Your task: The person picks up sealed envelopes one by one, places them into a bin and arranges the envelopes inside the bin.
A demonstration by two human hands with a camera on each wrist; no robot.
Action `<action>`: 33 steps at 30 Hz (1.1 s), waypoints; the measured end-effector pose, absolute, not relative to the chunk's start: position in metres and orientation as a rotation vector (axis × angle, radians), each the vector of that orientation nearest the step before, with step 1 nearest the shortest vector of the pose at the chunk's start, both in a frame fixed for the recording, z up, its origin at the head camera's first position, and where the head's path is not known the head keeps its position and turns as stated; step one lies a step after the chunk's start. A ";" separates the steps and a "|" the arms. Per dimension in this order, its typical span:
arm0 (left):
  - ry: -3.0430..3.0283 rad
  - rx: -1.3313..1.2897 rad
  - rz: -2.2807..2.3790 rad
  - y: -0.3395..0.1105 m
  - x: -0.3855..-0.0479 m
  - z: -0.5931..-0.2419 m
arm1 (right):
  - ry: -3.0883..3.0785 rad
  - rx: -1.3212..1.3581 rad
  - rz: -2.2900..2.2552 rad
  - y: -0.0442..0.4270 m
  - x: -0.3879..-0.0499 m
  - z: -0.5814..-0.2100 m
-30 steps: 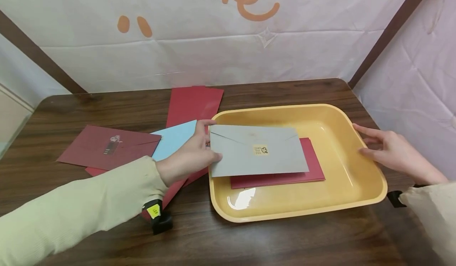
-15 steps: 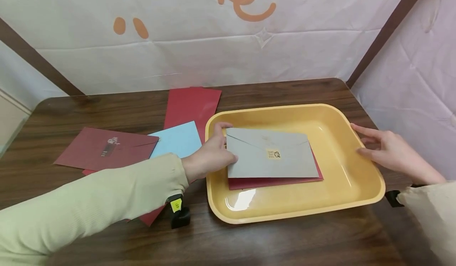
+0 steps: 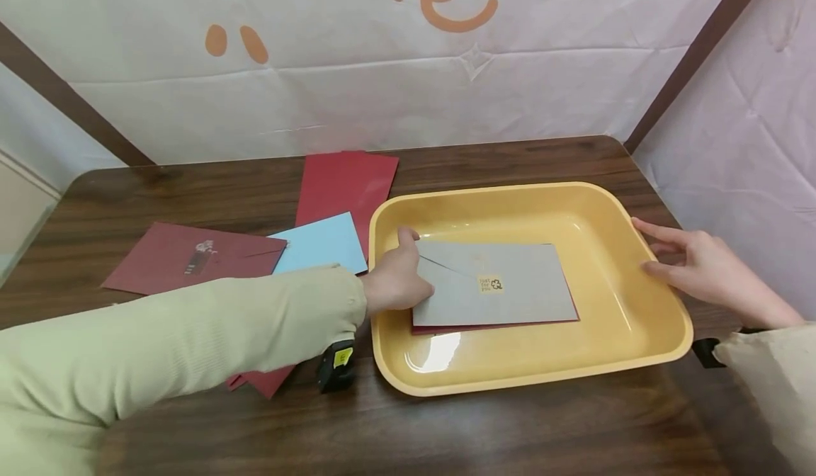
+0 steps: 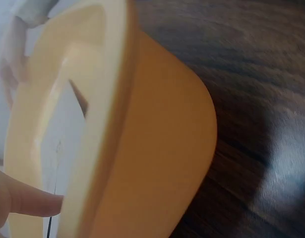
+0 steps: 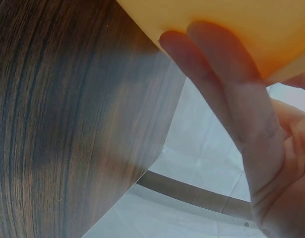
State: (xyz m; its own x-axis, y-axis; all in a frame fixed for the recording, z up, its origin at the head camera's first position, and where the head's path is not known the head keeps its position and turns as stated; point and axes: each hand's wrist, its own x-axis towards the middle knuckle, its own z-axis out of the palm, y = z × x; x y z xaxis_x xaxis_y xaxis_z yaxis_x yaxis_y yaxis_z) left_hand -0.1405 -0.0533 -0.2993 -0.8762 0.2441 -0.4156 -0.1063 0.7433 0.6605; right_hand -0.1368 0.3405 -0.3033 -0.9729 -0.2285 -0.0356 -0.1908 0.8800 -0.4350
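Inside the yellow tray [image 3: 532,389], a grey envelope [image 3: 510,306] with a small "just for you" sticker lies on red envelopes, which show only at its lower edge. My left hand [image 3: 400,278] reaches over the tray's left rim and pinches the grey envelope's left end. In the left wrist view the thumb [image 4: 35,201] lies over that envelope. At the opposite end, my right hand [image 3: 695,263] holds the tray by its right rim. Seen from the right wrist, its fingers [image 5: 231,74] press the tray's outer wall.
Left of the tray lie a maroon envelope [image 3: 191,260], a light blue envelope [image 3: 325,242] and red envelopes [image 3: 347,185]; my left sleeve covers part of that pile. A white cloth [image 3: 306,100] hangs behind the dark wooden table [image 3: 446,433].
My left hand has moved right and down into the tray with the grey envelope, which now covers most of the red ones there. My right hand has stayed at the rim.
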 end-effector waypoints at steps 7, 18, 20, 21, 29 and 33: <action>2.480 0.106 0.840 -0.050 -0.141 -0.299 | 2.966 -0.363 -0.677 0.339 -0.138 -0.302; 2.553 -0.005 0.632 -0.041 -0.140 -0.302 | 2.978 -0.347 -0.669 0.336 -0.138 -0.304; 2.547 -0.010 0.622 -0.040 -0.140 -0.302 | 2.975 -0.340 -0.673 0.336 -0.138 -0.304; 2.544 -0.008 0.614 -0.040 -0.140 -0.302 | 2.977 -0.343 -0.672 0.337 -0.138 -0.304; 2.533 0.077 0.567 -0.041 -0.135 -0.298 | 2.964 -0.345 -0.704 0.338 -0.139 -0.305; 2.543 0.116 0.566 -0.041 -0.132 -0.292 | 2.976 -0.344 -0.682 0.338 -0.139 -0.305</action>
State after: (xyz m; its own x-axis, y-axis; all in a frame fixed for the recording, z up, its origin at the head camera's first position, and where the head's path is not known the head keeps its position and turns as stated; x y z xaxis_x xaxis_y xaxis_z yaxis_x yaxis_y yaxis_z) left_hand -0.1323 -0.0409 -0.2917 -0.8569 0.1910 -0.4787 -0.0299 0.9088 0.4162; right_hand -0.1391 0.3376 -0.3055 -0.9726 -0.2321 -0.0170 -0.2015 0.8765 -0.4371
